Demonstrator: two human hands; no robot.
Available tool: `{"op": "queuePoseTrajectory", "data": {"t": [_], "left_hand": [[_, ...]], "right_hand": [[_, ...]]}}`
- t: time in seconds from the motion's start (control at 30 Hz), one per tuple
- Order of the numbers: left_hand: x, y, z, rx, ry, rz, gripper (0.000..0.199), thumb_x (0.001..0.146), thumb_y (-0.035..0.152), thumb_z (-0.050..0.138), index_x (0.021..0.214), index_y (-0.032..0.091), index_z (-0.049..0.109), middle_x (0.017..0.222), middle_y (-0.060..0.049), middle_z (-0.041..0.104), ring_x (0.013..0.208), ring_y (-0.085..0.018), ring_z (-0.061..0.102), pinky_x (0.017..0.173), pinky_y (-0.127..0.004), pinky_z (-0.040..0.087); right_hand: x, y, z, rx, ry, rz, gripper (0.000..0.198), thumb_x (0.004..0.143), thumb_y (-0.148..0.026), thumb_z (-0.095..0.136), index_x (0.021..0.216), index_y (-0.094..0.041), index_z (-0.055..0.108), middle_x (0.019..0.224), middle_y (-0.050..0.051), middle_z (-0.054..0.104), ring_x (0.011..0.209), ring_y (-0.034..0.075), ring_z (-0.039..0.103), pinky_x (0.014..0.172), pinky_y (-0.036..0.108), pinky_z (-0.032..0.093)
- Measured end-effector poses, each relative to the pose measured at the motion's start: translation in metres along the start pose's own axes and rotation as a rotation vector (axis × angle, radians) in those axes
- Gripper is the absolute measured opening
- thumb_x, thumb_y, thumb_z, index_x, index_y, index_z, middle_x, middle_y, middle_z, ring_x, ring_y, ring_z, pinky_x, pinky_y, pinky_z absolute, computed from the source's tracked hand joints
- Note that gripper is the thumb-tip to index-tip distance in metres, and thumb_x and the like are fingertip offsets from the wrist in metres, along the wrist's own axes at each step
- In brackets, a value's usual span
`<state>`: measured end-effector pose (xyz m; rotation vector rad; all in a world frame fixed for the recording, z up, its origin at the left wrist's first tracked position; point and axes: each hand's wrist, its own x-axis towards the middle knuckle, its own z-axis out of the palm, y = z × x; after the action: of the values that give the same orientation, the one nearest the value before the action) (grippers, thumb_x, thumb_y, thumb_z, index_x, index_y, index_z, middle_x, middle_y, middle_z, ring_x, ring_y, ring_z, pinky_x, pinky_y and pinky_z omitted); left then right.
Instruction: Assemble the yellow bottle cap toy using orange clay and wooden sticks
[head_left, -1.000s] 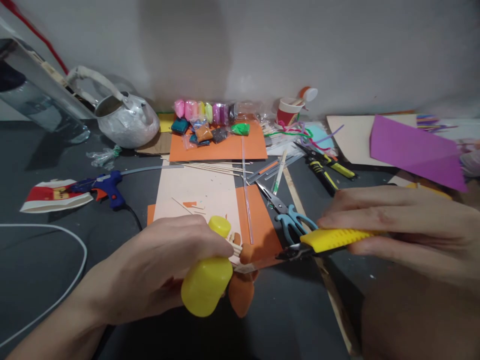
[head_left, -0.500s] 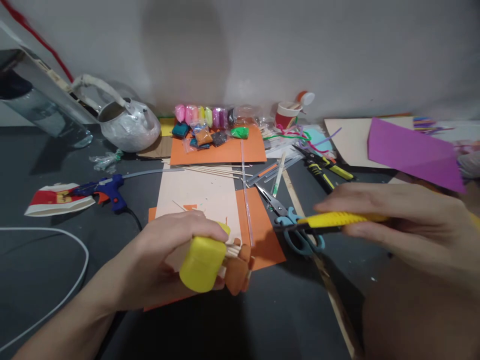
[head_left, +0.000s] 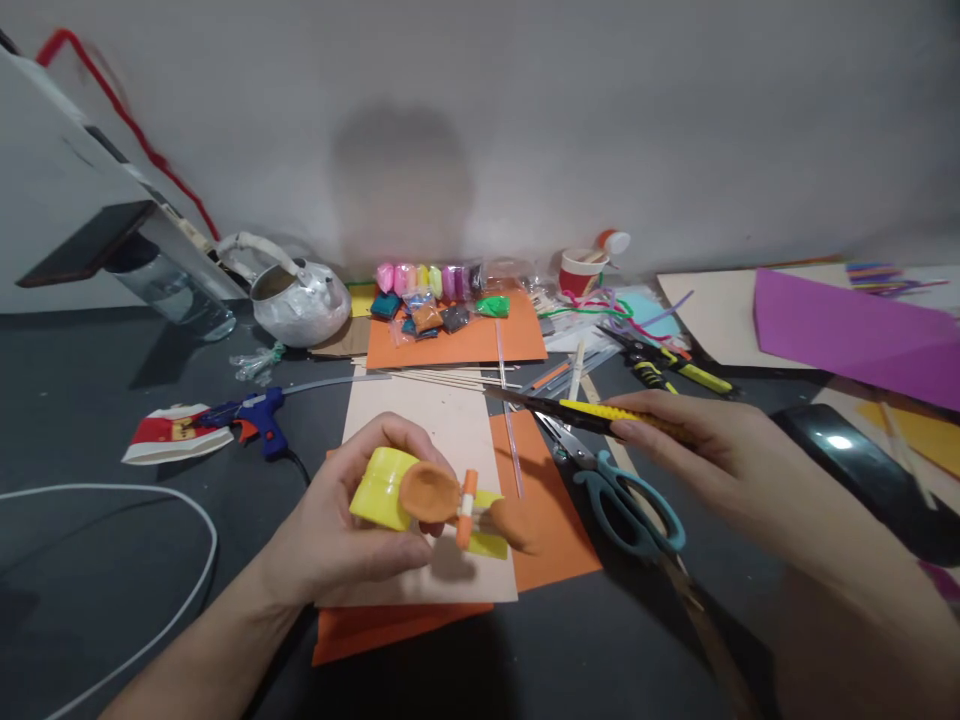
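My left hand (head_left: 322,545) is closed around a small craft model (head_left: 381,490) with a rounded yellow body. Brown-orange discs, a thin orange-and-white crosspiece and flat yellow pieces stick out to its right. In my right hand (head_left: 709,450) is a yellow and black utility knife (head_left: 600,412), its dark blade end pointing left. The knife is apart from the model, above and to its right. Blue-handled scissors (head_left: 634,510) lie on the table below the knife. Under the model are a cream sheet (head_left: 412,410) and orange paper (head_left: 551,530).
On the left lie a blue glue gun (head_left: 262,420) and a white cable (head_left: 202,520). A silver kettle (head_left: 300,305) and a water bottle (head_left: 176,290) stand behind. Clay packets (head_left: 427,318), pliers (head_left: 675,365), a paper cup (head_left: 581,275) and purple paper (head_left: 847,330) are at the back.
The model has turned in my left hand, so its brown discs and crosspiece now show to the right. My right hand has shifted the knife left and farther back. The camera view has shifted too.
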<state>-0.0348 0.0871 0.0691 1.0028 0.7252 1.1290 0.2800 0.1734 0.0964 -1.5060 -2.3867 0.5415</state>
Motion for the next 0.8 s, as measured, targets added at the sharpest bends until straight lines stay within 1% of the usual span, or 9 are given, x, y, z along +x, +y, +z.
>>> {"op": "queuePoseTrajectory", "data": {"t": [0.07,0.17,0.3,0.37,0.47,0.6,0.67,0.77,0.8], "left_hand": [[0.0,-0.001,0.001,-0.014,-0.006,0.009,0.038,0.073,0.025,0.09,0.105,0.028,0.069,0.09,0.001,0.074,0.075,-0.013,0.068,0.068,-0.02,0.054],[0.001,-0.001,0.002,-0.02,-0.002,0.018,0.038,0.074,0.028,0.09,0.105,0.028,0.068,0.087,0.001,0.074,0.073,-0.013,0.069,0.066,-0.02,0.053],[0.001,0.0,0.003,0.005,0.024,0.026,0.036,0.076,0.03,0.089,0.104,0.026,0.067,0.088,0.0,0.075,0.075,-0.014,0.07,0.069,-0.022,0.054],[0.002,0.001,0.005,0.029,0.04,0.034,0.034,0.077,0.028,0.088,0.104,0.026,0.067,0.091,0.0,0.075,0.079,-0.014,0.072,0.074,-0.023,0.056],[0.003,0.002,0.01,0.076,0.071,0.061,0.032,0.078,0.024,0.088,0.102,0.025,0.067,0.093,0.0,0.076,0.081,-0.014,0.073,0.076,-0.023,0.058],[0.004,0.005,0.015,0.163,0.154,0.128,0.028,0.081,0.019,0.085,0.103,0.024,0.067,0.092,0.0,0.076,0.082,-0.014,0.073,0.076,-0.023,0.059],[0.004,0.008,0.013,0.219,0.21,0.177,0.027,0.083,0.016,0.083,0.104,0.023,0.066,0.095,-0.001,0.075,0.085,-0.013,0.073,0.077,-0.022,0.059],[0.004,0.011,0.008,0.297,0.298,0.276,0.026,0.084,0.014,0.081,0.103,0.023,0.065,0.098,-0.001,0.072,0.091,-0.013,0.071,0.084,-0.023,0.058],[0.003,0.012,0.006,0.318,0.327,0.313,0.026,0.084,0.014,0.081,0.103,0.023,0.065,0.1,-0.001,0.071,0.094,-0.014,0.07,0.087,-0.024,0.057]], "right_hand": [[0.001,-0.002,0.003,-0.01,-0.045,0.003,0.045,0.102,-0.054,0.043,0.105,-0.022,0.074,0.091,0.006,0.078,0.074,0.022,0.071,0.064,0.033,0.05],[0.003,0.0,0.01,-0.05,-0.083,0.011,0.041,0.102,-0.05,0.043,0.103,-0.022,0.073,0.093,0.008,0.078,0.077,0.024,0.071,0.066,0.033,0.048],[0.008,0.008,0.022,-0.123,-0.057,0.035,0.037,0.099,-0.045,0.041,0.099,-0.02,0.069,0.086,0.011,0.076,0.071,0.027,0.069,0.061,0.035,0.044],[0.011,0.012,0.027,-0.145,-0.034,0.042,0.035,0.098,-0.043,0.042,0.102,-0.019,0.067,0.09,0.012,0.077,0.073,0.028,0.07,0.061,0.035,0.045],[0.013,0.016,0.034,-0.153,0.009,0.041,0.031,0.099,-0.038,0.044,0.109,-0.019,0.065,0.099,0.013,0.077,0.081,0.028,0.072,0.065,0.035,0.048],[0.013,0.012,0.043,-0.147,0.045,0.015,0.025,0.102,-0.032,0.048,0.115,-0.016,0.063,0.096,0.008,0.074,0.078,0.02,0.07,0.067,0.033,0.053],[0.011,0.005,0.05,-0.145,0.05,-0.016,0.025,0.104,-0.033,0.053,0.118,-0.016,0.062,0.1,0.005,0.072,0.081,0.018,0.07,0.072,0.034,0.056],[0.003,-0.011,0.068,-0.149,0.063,-0.079,0.024,0.103,-0.034,0.058,0.118,-0.016,0.064,0.106,0.005,0.071,0.09,0.018,0.07,0.078,0.037,0.06],[-0.001,-0.016,0.076,-0.149,0.054,-0.112,0.024,0.103,-0.033,0.059,0.118,-0.016,0.064,0.106,0.005,0.071,0.088,0.017,0.07,0.077,0.036,0.061]]}}
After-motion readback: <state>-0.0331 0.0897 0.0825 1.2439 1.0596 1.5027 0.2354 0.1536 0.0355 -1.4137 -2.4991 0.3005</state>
